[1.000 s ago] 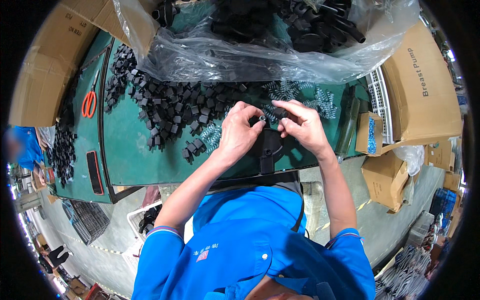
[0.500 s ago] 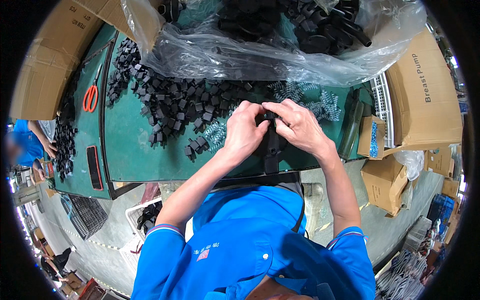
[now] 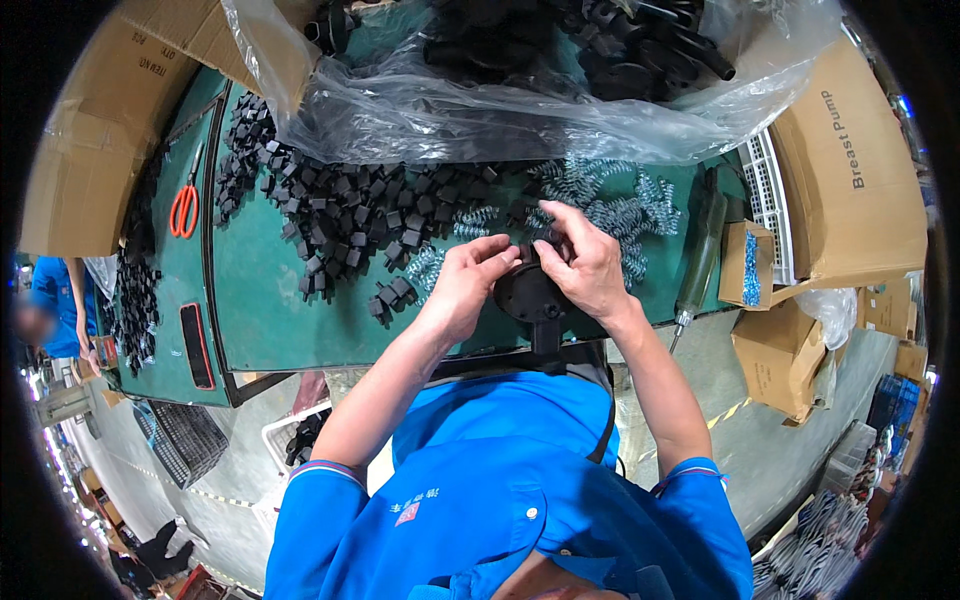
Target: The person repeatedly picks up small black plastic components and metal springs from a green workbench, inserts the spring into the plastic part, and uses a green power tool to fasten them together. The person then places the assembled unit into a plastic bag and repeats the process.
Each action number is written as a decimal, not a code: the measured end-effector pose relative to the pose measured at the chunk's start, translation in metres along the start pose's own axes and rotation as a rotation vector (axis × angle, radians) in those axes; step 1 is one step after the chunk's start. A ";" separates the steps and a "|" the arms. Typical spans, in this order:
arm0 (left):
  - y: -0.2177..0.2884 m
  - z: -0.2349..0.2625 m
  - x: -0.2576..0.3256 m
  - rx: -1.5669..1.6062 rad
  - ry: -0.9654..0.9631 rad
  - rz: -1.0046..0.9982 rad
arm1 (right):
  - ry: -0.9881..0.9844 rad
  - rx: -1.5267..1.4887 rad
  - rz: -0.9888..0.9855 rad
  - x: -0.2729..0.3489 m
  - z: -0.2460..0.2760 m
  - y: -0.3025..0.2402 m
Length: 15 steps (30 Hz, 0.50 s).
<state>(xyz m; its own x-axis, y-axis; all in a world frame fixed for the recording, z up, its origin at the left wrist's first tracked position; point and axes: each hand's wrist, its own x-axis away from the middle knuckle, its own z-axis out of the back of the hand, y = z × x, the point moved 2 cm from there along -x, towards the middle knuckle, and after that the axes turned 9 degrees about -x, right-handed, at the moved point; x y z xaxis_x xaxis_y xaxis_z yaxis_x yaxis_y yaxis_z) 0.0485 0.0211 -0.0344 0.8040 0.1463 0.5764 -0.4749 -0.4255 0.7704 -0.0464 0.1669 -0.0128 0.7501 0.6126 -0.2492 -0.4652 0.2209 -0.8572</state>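
A black plastic part (image 3: 528,297) with a round, flat body and a short stem lies at the table's near edge, its stem pointing toward me. My left hand (image 3: 462,288) pinches the part's far end from the left, thumb and forefinger together. From the right, my right hand (image 3: 592,268) grips the same end, its thumb pressed to it and its forefinger curled above. What sits between the fingertips is small and dark, and I cannot make it out. Steel coil springs (image 3: 610,215) lie just beyond my hands, and small black blocks (image 3: 350,210) are heaped to the left.
Clear plastic sheeting (image 3: 480,120) with black parts spans the back. A green-handled screwdriver (image 3: 702,255) and a small box of blue pieces (image 3: 750,265) are on the right. Red-handled scissors (image 3: 184,205) and a phone (image 3: 197,345) lie left. Another person (image 3: 60,300) is at far left.
My hands have drawn apart slightly, uncovering more of the part's round body. The right forefinger has lifted. The screwdriver tip now shows past the right forearm.
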 end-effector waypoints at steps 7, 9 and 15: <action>-0.017 -0.004 0.004 0.247 -0.452 0.193 | 0.037 -0.369 -0.146 0.024 0.013 0.003; -0.021 -0.011 0.016 0.191 -0.429 0.130 | 0.064 -0.427 -0.149 0.035 0.014 -0.002; -0.028 -0.025 0.037 0.147 -0.311 -0.088 | 0.076 -0.383 0.007 0.047 0.027 -0.014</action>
<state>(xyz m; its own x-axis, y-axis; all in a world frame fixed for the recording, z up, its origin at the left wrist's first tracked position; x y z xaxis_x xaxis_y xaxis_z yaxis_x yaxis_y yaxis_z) 0.0823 0.0608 -0.0279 0.9208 -0.0814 0.3815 -0.3606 -0.5508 0.7527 -0.0172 0.2133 -0.0007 0.7865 0.5522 -0.2764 -0.2724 -0.0914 -0.9578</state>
